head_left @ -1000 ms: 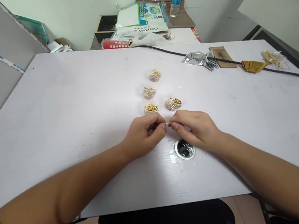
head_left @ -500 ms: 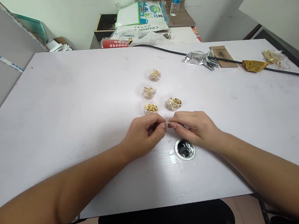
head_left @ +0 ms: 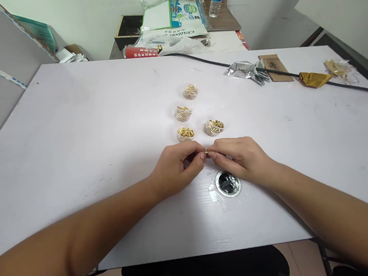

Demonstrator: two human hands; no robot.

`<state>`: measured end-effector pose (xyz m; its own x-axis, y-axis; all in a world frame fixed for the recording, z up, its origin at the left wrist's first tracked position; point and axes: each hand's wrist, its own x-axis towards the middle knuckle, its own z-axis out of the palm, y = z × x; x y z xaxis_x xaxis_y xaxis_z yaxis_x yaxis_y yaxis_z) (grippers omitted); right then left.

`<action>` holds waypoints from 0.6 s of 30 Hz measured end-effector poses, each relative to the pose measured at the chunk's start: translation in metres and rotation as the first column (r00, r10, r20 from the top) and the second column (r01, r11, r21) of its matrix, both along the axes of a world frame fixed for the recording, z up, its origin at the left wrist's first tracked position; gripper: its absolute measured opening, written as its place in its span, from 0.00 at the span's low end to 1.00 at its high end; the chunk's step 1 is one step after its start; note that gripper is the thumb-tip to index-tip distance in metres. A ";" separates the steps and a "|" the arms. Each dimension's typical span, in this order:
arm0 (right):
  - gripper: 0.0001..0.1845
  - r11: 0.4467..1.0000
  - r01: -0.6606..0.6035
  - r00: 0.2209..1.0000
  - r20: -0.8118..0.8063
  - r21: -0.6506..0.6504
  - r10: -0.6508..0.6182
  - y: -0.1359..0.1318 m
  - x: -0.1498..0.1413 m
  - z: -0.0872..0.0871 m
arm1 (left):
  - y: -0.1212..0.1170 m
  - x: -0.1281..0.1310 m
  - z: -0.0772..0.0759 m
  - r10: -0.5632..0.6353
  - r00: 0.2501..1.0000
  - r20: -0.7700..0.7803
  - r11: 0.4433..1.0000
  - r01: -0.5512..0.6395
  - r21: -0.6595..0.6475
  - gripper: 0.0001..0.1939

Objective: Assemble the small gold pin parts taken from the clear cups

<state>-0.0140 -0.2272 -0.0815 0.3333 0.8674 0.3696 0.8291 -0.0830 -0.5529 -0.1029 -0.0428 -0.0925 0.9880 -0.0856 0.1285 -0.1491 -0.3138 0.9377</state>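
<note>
My left hand (head_left: 181, 167) and my right hand (head_left: 238, 157) meet fingertip to fingertip over the white table (head_left: 76, 133). Pinched between them is a thin gold-coloured metal pin (head_left: 206, 152); most of it is hidden by the fingers, and whether it is one piece or two I cannot tell. Just beyond the hands stand small clear cups of tiny gold pieces: a near left cup (head_left: 186, 133), a right cup (head_left: 214, 128), a middle cup (head_left: 183, 113) and a far cup (head_left: 190, 91). Below my right hand is a round, silver-rimmed hole (head_left: 228, 184) with dark, shiny material inside.
A black cable (head_left: 204, 62) crosses the table's far side, past silver foil (head_left: 245, 69), a cardboard piece (head_left: 276, 68), gold foil (head_left: 314, 79) and a plastic bag (head_left: 339, 69). Behind the table are a water bottle (head_left: 217, 1), packaging (head_left: 188, 13) and a black box (head_left: 129, 30).
My left fingertips have come slightly closer to the right ones, so less of the gold pin shows between them. The cups have stayed where they were.
</note>
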 end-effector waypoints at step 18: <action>0.09 0.998 -0.003 0.999 -0.046 0.070 0.006 -0.001 0.001 -0.004 | -0.001 -0.001 0.001 0.013 1.000 0.020 1.000 -0.012 -0.008 0.09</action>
<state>-0.0131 -0.2281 -0.0852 0.3477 0.8416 0.4134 0.8027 -0.0394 -0.5950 -0.1037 -0.0443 -0.0913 0.9862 -0.0722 0.1491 -0.1643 -0.3082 0.9370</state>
